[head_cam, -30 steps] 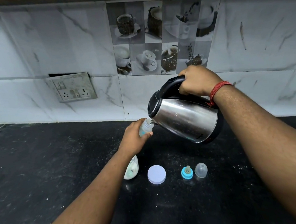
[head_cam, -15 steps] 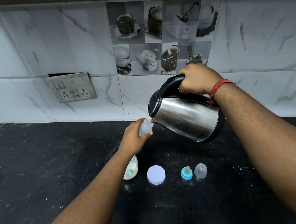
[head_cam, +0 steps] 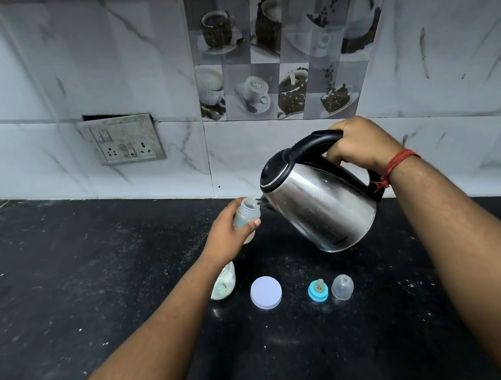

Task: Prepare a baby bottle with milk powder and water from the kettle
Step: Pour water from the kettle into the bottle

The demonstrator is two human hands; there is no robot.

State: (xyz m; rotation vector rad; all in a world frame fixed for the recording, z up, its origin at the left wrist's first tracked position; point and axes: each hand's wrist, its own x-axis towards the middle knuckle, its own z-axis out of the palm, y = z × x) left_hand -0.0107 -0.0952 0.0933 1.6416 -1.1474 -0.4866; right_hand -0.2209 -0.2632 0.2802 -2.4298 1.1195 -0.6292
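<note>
Head view, the only one. Centre of frame: the left hand (head_cam: pixel 232 233) wraps its fingers and thumb round the lower body of a small clear baby bottle (head_cam: pixel 245 216), which is open-mouthed, tilted slightly toward the right of the frame and held above the black countertop (head_cam: pixel 67 286). Likely reason: lifting and leaning the narrow mouth toward the spout gives the water a short drop and less chance of a spill. Right of centre: the right hand (head_cam: pixel 359 144) is clenched round the black handle of a steel electric kettle (head_cam: pixel 321 201), lid closed, body tipped left so the spout sits right at the bottle's rim; whether it touches cannot be told. No stream of water can be made out. The right wrist, with a red thread band (head_cam: pixel 398 163), is cocked upward and the forearm runs in from the lower right; the left forearm comes in from the lower left, crossing over a pale container (head_cam: pixel 223 284) that stands partly hidden beneath it, perhaps the milk powder, contents unclear. Along the lower centre, in a row well clear of the pour: a white round lid (head_cam: pixel 266 292), a blue ring with teat (head_cam: pixel 318 289) and, just beside it, a clear dome cap (head_cam: pixel 342 286). These are probably parked within reach for closing up afterwards. Judgement: filling step in hand, capping not yet done.
</note>
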